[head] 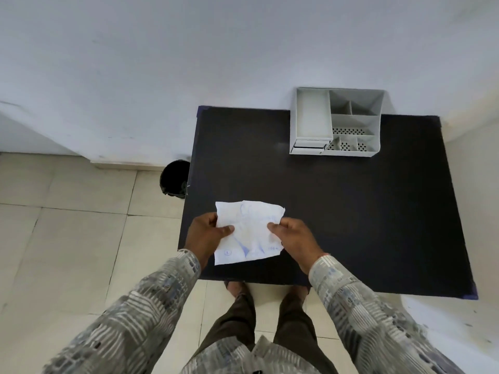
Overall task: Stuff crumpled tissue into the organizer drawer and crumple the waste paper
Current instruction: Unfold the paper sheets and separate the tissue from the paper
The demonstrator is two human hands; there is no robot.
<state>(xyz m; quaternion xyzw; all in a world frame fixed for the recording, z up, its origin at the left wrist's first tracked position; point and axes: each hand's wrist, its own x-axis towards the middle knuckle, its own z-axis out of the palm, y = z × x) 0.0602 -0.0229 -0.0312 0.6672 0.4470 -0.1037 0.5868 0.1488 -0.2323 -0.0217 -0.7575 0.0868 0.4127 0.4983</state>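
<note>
A black bin (175, 178) is seen on the tiled floor (67, 225) at the far left, just beside the left edge of the bench (364, 211), close to the white wall (135, 63). The bench top is dark and matte, with blue tape at its corners.

The left hand (206, 237) is closed on the left edge of the paper (248, 233), thumb laid on top and fingers tucked beneath, so its grip is clamped on the sheet. The paper is held over the near left part of the bench; whether its lower edge touches the surface cannot be told. It is a white, roughly square sheet, already creased and rumpled through the middle, with a ragged, torn-looking right edge. Faint blue lines are drawn across it, a small circled mark is seen near the lower left corner and a few blue characters near the lower right, too small to be read.

The right hand (293, 234) is pinched on the right edge of the paper, thumb over and fingers under, its grip likewise clamped on it. Both arms are covered by grey patterned sleeves (351, 287).

At the far right back of the bench, well apart from the paper, a grey organizer (337, 122) is set against the wall. Its long left tray and several smaller compartments, some with perforated floors, are seen from above; a small drawer (309, 147) is seen at its front left, slightly pulled out
</note>
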